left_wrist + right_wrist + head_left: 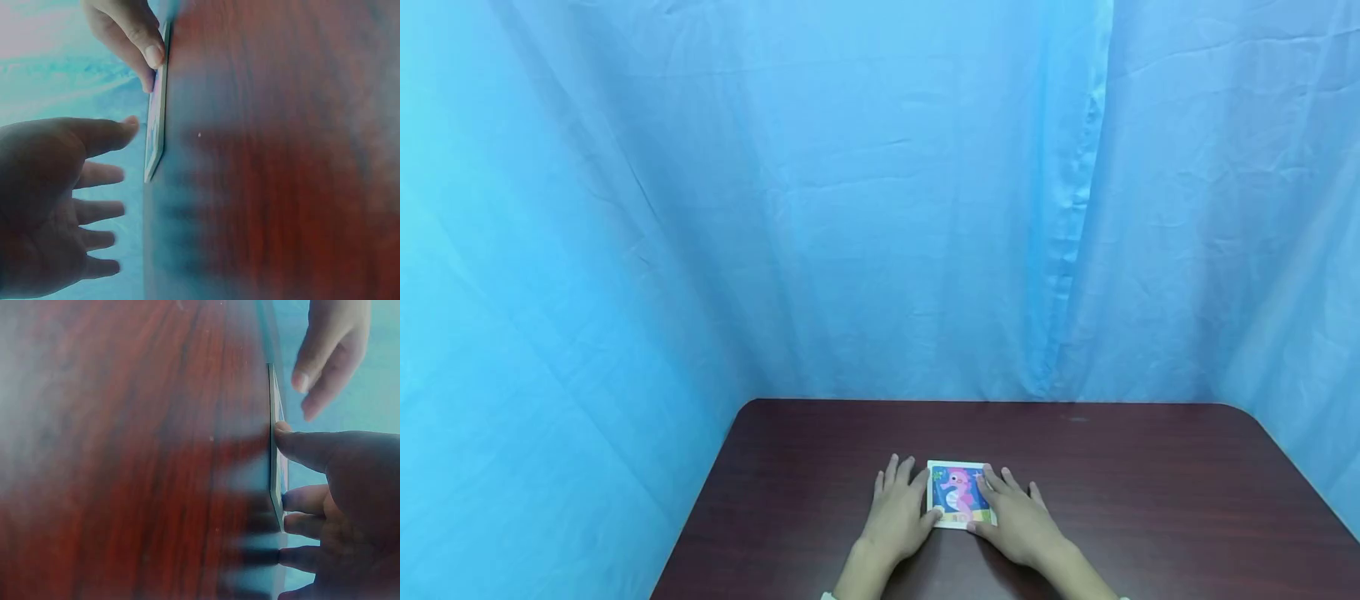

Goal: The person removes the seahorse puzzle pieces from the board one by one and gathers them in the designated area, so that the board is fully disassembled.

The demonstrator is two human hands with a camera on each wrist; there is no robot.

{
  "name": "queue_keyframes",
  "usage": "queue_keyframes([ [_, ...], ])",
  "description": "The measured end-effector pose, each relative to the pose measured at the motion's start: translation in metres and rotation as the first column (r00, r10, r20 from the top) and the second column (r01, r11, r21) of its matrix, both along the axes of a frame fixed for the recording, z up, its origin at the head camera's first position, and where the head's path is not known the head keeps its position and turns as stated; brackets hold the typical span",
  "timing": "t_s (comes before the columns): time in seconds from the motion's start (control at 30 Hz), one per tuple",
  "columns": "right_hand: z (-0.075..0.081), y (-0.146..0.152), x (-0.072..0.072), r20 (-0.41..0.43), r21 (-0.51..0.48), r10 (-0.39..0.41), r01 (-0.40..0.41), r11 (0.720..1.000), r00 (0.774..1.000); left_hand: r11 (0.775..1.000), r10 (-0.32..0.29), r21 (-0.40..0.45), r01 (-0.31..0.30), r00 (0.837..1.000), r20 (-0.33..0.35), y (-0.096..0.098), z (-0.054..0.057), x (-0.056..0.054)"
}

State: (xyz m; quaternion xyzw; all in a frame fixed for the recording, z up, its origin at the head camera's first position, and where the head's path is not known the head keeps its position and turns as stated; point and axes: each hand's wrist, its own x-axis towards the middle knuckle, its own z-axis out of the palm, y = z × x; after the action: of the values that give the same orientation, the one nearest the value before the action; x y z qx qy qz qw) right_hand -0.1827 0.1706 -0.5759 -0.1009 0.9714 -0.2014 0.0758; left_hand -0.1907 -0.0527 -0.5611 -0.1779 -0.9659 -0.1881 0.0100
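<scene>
A thin square picture board (pixel 955 492) with a pink seahorse on blue and a pale border lies flat on the dark table. My left hand (pixel 891 515) is at its left side, fingers spread, thumb tip over the lower left corner. In the left wrist view that thumb hovers just off the board (pixel 156 119). My right hand (pixel 1021 523) rests on the right side of the board, fingers extended. From the right wrist, its thumb (pixel 303 445) touches the near edge, and two fingertips lie at the board's right end.
The dark red-brown wooden table (pixel 1150 492) has rounded far corners. Light blue curtains (pixel 880 208) hang behind the table and along both sides.
</scene>
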Motion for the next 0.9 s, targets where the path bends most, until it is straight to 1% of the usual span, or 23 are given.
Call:
queue_keyframes([
  [0.07, -0.001, 0.000, -0.001, 0.008, -0.001, 0.001, -0.001, 1.000, 1.000, 1.000, 0.030, 0.009, -0.030, 0.999, 0.017, 0.002, 0.000, -0.005],
  [0.13, -0.001, 0.000, -0.001, 0.020, -0.003, -0.003, 0.003, 1.000, 1.000, 0.999, 0.045, 0.017, -0.046, 0.998, 0.047, 0.004, 0.000, -0.010],
  [0.3, -0.001, 0.001, -0.002, 0.049, -0.017, -0.016, 0.017, 1.000, 0.999, 0.998, 0.053, 0.011, -0.054, 0.992, 0.113, 0.012, -0.004, -0.021],
  [0.37, -0.002, 0.000, -0.003, 0.060, -0.031, -0.016, 0.018, 0.999, 0.998, 0.998, 0.056, 0.001, -0.056, 0.990, 0.126, 0.014, -0.006, -0.024],
  [0.5, -0.006, -0.002, -0.004, 0.081, -0.050, -0.004, 0.008, 0.999, 0.997, 0.996, 0.083, -0.027, -0.080, 0.986, 0.144, 0.017, -0.010, -0.026],
  [0.6, -0.008, -0.001, -0.005, 0.083, -0.049, -0.012, 0.016, 0.999, 0.997, 0.995, 0.105, -0.014, -0.104, 0.988, 0.116, 0.021, -0.010, -0.029],
  [0.67, -0.008, 0.001, -0.005, 0.070, -0.041, -0.025, 0.028, 0.999, 0.997, 0.993, 0.117, 0.009, -0.118, 0.991, 0.069, 0.025, -0.010, -0.032],
  [0.73, -0.008, 0.002, -0.005, 0.058, -0.034, -0.034, 0.036, 0.999, 0.998, 0.990, 0.136, 0.035, -0.137, 0.990, 0.020, 0.029, -0.009, -0.036],
  [0.77, -0.007, 0.002, -0.006, 0.053, -0.032, -0.034, 0.035, 0.999, 0.998, 0.988, 0.149, 0.041, -0.148, 0.989, -0.006, 0.031, -0.009, -0.038],
  [0.83, -0.007, 0.001, -0.006, 0.046, -0.031, -0.028, 0.029, 0.999, 0.999, 0.984, 0.176, 0.044, -0.175, 0.984, -0.038, 0.033, -0.008, -0.041],
  [0.9, -0.006, -0.001, -0.006, 0.051, -0.036, -0.027, 0.029, 0.999, 0.998, 0.978, 0.203, 0.047, -0.201, 0.978, -0.052, 0.035, -0.009, -0.042],
])
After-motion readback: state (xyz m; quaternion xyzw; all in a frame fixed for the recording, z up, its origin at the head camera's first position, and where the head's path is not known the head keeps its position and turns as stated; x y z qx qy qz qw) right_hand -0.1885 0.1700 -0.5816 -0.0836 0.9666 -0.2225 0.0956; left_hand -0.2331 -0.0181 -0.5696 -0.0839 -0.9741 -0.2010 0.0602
